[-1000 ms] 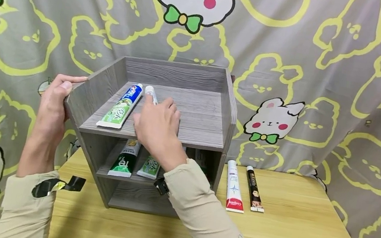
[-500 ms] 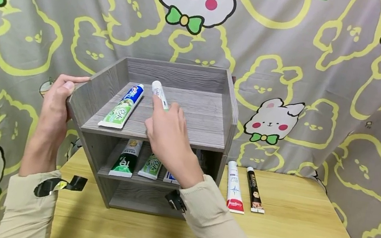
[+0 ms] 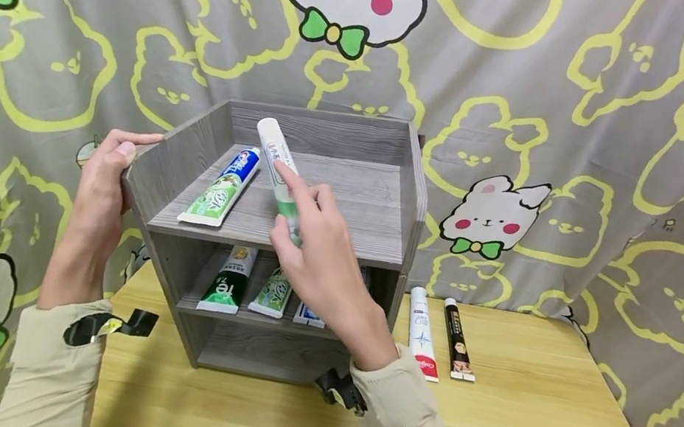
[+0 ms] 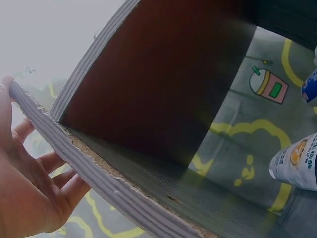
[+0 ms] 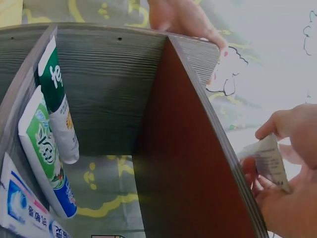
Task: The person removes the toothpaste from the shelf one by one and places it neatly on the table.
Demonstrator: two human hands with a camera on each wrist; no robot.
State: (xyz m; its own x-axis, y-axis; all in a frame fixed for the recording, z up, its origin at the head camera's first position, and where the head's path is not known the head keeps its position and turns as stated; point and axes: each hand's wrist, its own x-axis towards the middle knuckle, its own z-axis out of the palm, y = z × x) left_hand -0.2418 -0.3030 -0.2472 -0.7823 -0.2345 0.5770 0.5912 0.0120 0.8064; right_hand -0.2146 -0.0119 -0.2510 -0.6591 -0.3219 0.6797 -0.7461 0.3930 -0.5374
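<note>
A small grey wood-grain shelf unit (image 3: 339, 232) stands on the table. My left hand (image 3: 101, 186) grips the edge of its left side panel; the left wrist view shows the fingers on the panel's outer side. My right hand (image 3: 328, 256) pinches a white toothpaste tube (image 3: 277, 158) with a green lower end, tilted above the top shelf, cap pointing up and away. In the right wrist view, the crimped end of this tube (image 5: 270, 161) shows between thumb and fingers. Left of it, a blue and green toothpaste tube (image 3: 221, 187) lies on the top shelf.
The middle shelf holds a dark green tube (image 3: 226, 285), a green and white tube (image 3: 272, 293) and a blue and white tube (image 5: 27, 208). Right of the unit, a white and red tube (image 3: 422, 334) and a black tube (image 3: 458, 340) lie on the table (image 3: 551, 418). A patterned curtain (image 3: 519, 70) hangs behind.
My right hand has lifted the white and green tube off the top shelf and drawn it toward me, showing more of it. The left hand stays on the side panel.
</note>
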